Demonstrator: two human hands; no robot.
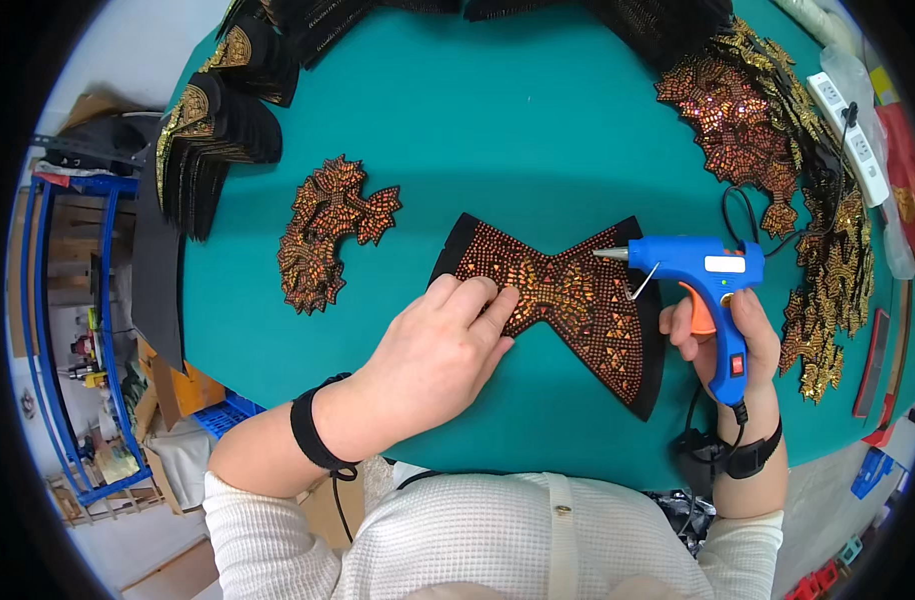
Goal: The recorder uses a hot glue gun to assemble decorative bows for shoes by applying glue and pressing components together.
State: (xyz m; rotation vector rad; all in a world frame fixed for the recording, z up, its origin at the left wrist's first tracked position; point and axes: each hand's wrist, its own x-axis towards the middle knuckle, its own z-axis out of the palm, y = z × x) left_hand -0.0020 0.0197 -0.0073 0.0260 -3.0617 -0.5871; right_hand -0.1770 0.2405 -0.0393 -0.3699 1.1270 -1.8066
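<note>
A black bow-shaped fabric piece [608, 340], covered with orange and gold stones, lies flat before me. My left hand [428, 350] rests on its left half, the fingers bent together and pressing near the narrow middle; what lies under the fingertips is hidden. A blue hot glue gun [696, 258] with an orange trigger is gripped by its handle in my right hand [753, 345]. Its metal nozzle points left, over the upper right part of the bow-shaped piece. Left of the bow sits a small heap of orange-stoned bow pieces [323, 235].
Green matting [458, 130] covers the table. Folded black pieces with gold trim [213, 130] are stacked at the far left. Piles of orange bow pieces [728, 120] and gold ones [838, 280] line the right, beside a white power strip [848, 135]. The gun's cord hangs by my right wrist.
</note>
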